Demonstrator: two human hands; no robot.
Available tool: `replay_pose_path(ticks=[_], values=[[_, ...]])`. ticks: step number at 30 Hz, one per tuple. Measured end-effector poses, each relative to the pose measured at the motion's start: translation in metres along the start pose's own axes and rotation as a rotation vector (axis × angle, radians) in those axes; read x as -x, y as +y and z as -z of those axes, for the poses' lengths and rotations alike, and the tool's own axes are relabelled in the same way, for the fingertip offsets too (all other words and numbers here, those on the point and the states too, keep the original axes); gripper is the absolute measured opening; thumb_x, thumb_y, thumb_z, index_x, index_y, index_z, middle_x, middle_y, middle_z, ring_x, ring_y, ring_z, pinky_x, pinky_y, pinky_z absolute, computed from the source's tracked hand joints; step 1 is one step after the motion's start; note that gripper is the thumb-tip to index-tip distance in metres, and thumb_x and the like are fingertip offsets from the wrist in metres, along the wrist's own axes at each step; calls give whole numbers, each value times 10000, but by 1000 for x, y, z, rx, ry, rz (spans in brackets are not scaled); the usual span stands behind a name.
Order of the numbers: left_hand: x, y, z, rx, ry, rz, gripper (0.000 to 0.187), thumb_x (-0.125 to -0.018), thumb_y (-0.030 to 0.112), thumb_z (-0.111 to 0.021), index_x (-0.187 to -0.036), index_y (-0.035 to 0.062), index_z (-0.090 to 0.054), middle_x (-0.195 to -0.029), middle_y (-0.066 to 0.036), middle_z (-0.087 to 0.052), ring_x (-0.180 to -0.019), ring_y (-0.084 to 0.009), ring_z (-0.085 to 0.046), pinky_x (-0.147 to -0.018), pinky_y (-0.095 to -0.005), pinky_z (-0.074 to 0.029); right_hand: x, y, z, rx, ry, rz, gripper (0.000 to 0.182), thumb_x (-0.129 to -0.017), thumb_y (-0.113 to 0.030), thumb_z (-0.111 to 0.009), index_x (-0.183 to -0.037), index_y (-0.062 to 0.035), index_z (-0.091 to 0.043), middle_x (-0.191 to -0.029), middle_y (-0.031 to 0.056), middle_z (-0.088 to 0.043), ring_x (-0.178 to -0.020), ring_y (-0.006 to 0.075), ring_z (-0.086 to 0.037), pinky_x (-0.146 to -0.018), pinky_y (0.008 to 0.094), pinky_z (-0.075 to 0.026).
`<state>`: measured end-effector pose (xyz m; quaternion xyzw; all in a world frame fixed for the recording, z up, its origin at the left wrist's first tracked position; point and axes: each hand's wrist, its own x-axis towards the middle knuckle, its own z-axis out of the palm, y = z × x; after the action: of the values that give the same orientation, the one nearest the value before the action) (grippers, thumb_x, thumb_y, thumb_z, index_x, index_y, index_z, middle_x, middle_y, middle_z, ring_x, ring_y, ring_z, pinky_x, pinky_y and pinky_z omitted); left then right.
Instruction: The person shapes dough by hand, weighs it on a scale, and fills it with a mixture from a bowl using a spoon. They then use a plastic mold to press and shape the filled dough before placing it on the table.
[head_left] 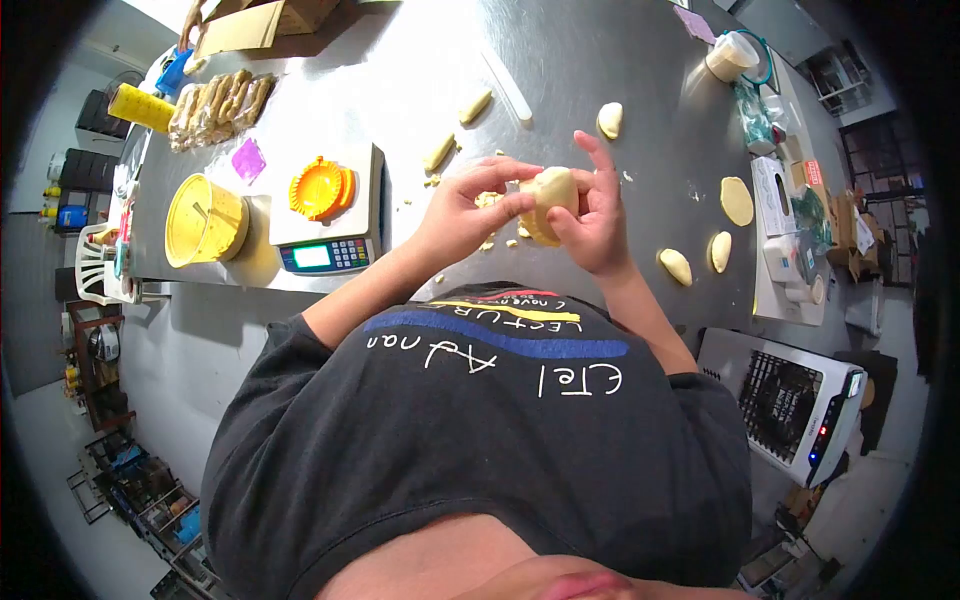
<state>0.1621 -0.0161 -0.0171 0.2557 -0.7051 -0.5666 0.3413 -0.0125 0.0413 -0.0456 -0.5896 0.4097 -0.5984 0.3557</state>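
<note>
Both hands, the left hand (462, 208) and the right hand (597, 215), close their fingers around one folded dough piece (548, 203) held above the desk's (600, 60) near edge, with an orange press (321, 187) on a scale (330, 215) near the left edge.

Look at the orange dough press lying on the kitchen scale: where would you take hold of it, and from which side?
Probably by its scalloped outer rim, from above. The orange dough press lies flat and opened out on the kitchen scale, so fingers can pinch the rim from overhead. The left hand is nearer than the right hand, though both are busy holding the piece of dough.
</note>
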Motion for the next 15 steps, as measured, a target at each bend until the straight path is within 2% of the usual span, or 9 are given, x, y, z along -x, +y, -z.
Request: replay_pose_path(ticks=[3,4,7,11,13,15], values=[[2,-11,2,-80,20,84,209,-877,143,-605,-1022,-6,-627,-960,-48,-602,-913,-116,-556,-815,-270,-457,0,0,0,-14,10,2,732,-754,-100,-631,-1363,-23,-233,-873,98,-605,-750,142,-586,-707,267,-478],[3,-14,-1,41,79,153,195,-871,148,-617,-971,-18,-635,-935,-47,-602,-873,-108,-563,-781,-256,-466,1,0,1,10,0,-13,730,-754,-99,-630,-1362,-21,-233,-868,96,-604,-751,142,-587,-707,266,-478],[5,-16,-2,55,123,185,177,-870,142,-618,-935,-22,-638,-902,-43,-611,-849,-99,-565,-779,-249,-461,0,-2,0,21,-20,-52,722,-748,-89,-625,-1357,-28,-242,-874,102,-607,-750,146,-593,-701,271,-481],[2,-20,-2,205,146,227,181,-862,146,-629,-936,-19,-641,-896,-46,-624,-843,-94,-569,-778,-239,-457,-3,-2,1,78,-17,-79,713,-738,-101,-622,-1354,-54,-265,-869,104,-606,-747,151,-598,-696,277,-482],[2,-12,1,254,99,334,198,-853,153,-641,-962,-13,-642,-918,-52,-632,-848,-91,-570,-771,-232,-454,-3,-3,4,224,-70,-175,705,-726,-111,-615,-1350,-80,-289,-851,103,-602,-745,158,-601,-695,280,-481],[3,-15,3,291,74,346,232,-858,186,-631,-984,-9,-643,-941,-54,-633,-887,-96,-568,-785,-232,-447,-4,-3,4,224,-76,-177,701,-724,-115,-612,-1348,-83,-295,-846,102,-602,-745,160,-602,-696,282,-481]])
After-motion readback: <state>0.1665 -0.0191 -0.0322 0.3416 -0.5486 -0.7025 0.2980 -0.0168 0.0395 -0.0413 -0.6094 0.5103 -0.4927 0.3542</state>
